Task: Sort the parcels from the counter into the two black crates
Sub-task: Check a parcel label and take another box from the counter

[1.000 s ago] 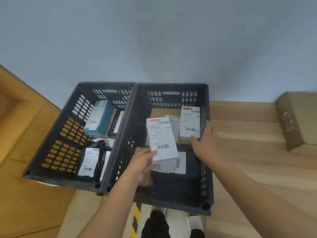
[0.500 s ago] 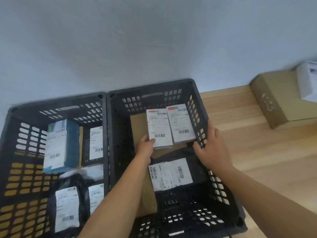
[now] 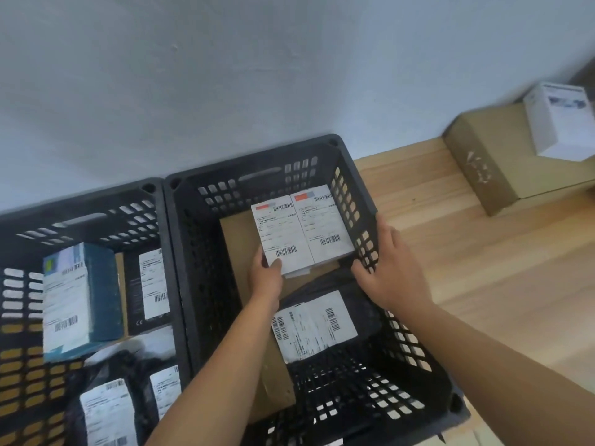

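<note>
And there it was, the labelled white parcel (image 3: 285,238) lying label-up in the upper half of the right crate (image 3: 203,268), edge to edge with a second white parcel (image 3: 322,226) on its right. The left hand (image 3: 265,278) came in from the bottom of the frame, forearm straight, thumb on top and fingers tucked beneath, pinching the parcel's lower left corner. To finish this well, I'd say slide it flush against its neighbour, keep it flat, then loosen the pinch without dragging the corner back. The right hand (image 3: 391,272) lay over the crate's right wall, thumb inside, fingers stretched and slightly spread along the rim, steadying rather than clutching, by the look of it. A black bag (image 3: 315,326) filled the space below. The left crate (image 3: 64,226), at the left edge, held several parcels. At upper right on the counter (image 3: 467,268) waited a brown box (image 3: 502,162) with a white box (image 3: 560,120) on top.
</note>
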